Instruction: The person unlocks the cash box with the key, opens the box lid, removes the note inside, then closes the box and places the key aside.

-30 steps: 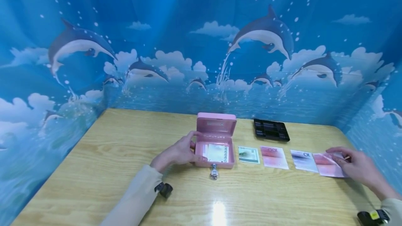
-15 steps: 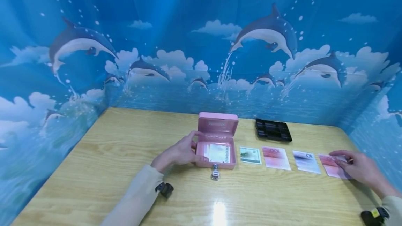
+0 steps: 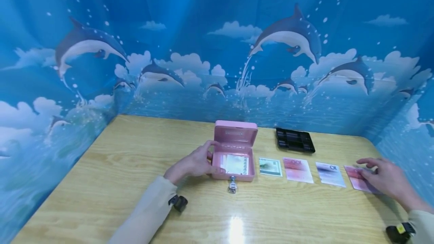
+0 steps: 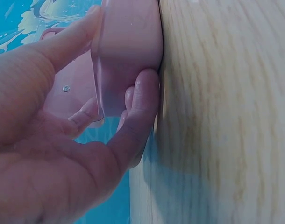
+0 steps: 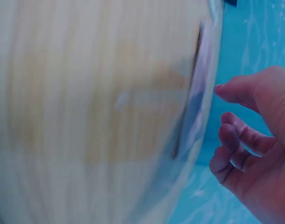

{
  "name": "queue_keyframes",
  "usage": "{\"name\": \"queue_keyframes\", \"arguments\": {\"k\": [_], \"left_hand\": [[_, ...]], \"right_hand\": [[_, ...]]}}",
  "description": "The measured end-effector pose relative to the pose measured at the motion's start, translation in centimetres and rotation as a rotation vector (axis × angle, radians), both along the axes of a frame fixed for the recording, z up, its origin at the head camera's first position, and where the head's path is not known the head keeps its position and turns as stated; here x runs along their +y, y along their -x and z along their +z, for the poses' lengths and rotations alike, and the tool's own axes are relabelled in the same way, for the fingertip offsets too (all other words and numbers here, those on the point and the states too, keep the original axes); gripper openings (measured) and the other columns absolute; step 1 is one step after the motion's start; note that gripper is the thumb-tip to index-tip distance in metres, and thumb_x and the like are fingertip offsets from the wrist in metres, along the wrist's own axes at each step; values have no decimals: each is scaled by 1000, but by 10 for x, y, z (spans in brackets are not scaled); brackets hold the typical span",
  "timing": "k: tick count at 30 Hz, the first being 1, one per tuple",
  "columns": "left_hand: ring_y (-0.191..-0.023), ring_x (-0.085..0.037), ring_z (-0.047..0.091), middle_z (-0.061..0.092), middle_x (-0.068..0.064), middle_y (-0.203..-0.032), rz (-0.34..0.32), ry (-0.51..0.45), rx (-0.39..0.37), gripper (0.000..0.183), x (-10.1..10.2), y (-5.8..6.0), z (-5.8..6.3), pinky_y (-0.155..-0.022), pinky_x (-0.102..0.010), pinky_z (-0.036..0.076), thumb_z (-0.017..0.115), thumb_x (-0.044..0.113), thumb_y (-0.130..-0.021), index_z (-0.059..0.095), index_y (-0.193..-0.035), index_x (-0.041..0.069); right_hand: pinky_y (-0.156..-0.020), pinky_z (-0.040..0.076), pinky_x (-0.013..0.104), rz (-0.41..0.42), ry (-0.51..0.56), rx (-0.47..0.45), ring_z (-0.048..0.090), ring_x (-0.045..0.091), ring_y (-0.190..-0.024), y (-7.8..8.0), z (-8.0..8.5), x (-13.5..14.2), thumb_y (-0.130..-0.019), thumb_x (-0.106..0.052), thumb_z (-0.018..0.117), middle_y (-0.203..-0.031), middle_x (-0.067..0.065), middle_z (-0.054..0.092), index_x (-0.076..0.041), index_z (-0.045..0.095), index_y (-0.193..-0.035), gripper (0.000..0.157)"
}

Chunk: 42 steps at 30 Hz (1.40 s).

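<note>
A pink cash box (image 3: 235,138) stands with its lid up; pale banknotes (image 3: 236,165) lie inside. My left hand (image 3: 196,163) holds its left wall; in the left wrist view the thumb is at the rim and the fingers lie against the outer side. To the right, a row holds a green banknote (image 3: 270,167), a red 100 banknote (image 3: 298,170), a blue 10 banknote (image 3: 330,174) and a reddish banknote (image 3: 356,179). My right hand (image 3: 386,178) hovers over this last one, fingers loosely bent. The right wrist view shows the hand (image 5: 264,140) apart from the note (image 5: 198,88).
A black compartment tray (image 3: 294,149) lies behind the row of notes. Keys (image 3: 232,187) hang from the lock at the box's front. A blue dolphin-print cloth (image 3: 190,67) borders the wooden table (image 3: 152,134) at the back and sides.
The reddish banknote has shifted slightly right, away from the blue note it touched, and lies on the table. My right hand has let go and lifted. The left hand stays put.
</note>
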<state>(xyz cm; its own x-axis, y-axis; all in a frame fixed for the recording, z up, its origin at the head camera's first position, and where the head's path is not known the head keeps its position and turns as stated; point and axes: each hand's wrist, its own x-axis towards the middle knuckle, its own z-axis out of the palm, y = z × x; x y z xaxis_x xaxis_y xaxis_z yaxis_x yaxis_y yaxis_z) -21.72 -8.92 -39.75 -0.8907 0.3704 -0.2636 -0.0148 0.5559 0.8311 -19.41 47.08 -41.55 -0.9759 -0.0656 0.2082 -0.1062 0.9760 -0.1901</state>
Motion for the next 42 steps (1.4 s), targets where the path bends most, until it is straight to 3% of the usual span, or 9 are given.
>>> {"name": "queue_keyframes", "arguments": {"k": [5, 9, 15, 21, 25, 33, 38, 42], "left_hand": [[-92, -22, 66, 65, -15, -113, -3, -12, 1, 92, 2, 1, -1, -84, -36, 61, 89, 19, -79, 34, -154, 15], [-91, -22, 67, 65, -15, -111, -3, -18, 1, 93, 2, 1, -1, -84, -36, 61, 89, 18, -79, 34, -154, 14], [-91, -22, 67, 64, -16, -113, -7, -22, -10, 93, 0, 1, -2, -83, -36, 61, 88, 17, -80, 33, -154, 15], [-93, -22, 66, 65, -15, -113, -1, -13, -12, 95, 0, -2, -4, -84, -37, 61, 88, 18, -80, 31, -156, 13], [-94, -22, 66, 64, -15, -114, 8, 2, -11, 95, 1, -2, -6, -86, -38, 60, 89, 20, -80, 32, -156, 15], [-92, -22, 66, 64, -15, -114, -1, -11, -16, 92, 1, -1, -3, -84, -37, 61, 88, 19, -80, 33, -154, 17], [-92, -23, 66, 64, -15, -115, -1, -13, -10, 92, 2, 1, 0, -85, -37, 61, 88, 18, -80, 34, -154, 17], [-92, -22, 66, 64, -14, -115, 2, 5, -5, 95, 1, 0, 1, -87, -37, 61, 88, 19, -79, 32, -156, 16]], "right_hand": [[-54, 39, 22, 69, 80, 46, 45, -16, -68, -4, 9, -26, -90, -12, 73, -92, 17, 72, -1, 73, -113, 26], [-55, 42, 21, 110, 120, 74, 45, -21, -74, -5, 16, -54, -93, -16, 73, -98, 17, 74, -4, 72, -118, 28], [-57, 51, 18, 212, 216, 143, 51, -18, -80, -10, 23, -96, -92, -12, 74, -100, 16, 75, -5, 74, -116, 25], [-59, 54, 18, 288, 284, 125, 58, -13, -83, -18, 32, -140, -94, -12, 74, -104, 10, 76, -10, 75, -115, 21], [-59, 55, 19, 383, 307, 119, 61, -6, -84, -18, 35, -169, -91, -6, 75, -105, 7, 75, -13, 75, -114, 24], [-60, 55, 20, 567, 375, 46, 63, 3, -80, -11, 28, -223, -92, -7, 73, -104, 8, 75, -10, 74, -115, 23], [-63, 55, 21, 614, 343, 30, 67, 14, -92, 0, 33, -246, -95, -9, 72, -111, 5, 75, -11, 73, -119, 24], [-72, 59, 30, 653, 310, 2, 69, 22, -97, 8, 31, -263, -95, -9, 71, -114, 6, 76, -8, 73, -120, 25]]}}
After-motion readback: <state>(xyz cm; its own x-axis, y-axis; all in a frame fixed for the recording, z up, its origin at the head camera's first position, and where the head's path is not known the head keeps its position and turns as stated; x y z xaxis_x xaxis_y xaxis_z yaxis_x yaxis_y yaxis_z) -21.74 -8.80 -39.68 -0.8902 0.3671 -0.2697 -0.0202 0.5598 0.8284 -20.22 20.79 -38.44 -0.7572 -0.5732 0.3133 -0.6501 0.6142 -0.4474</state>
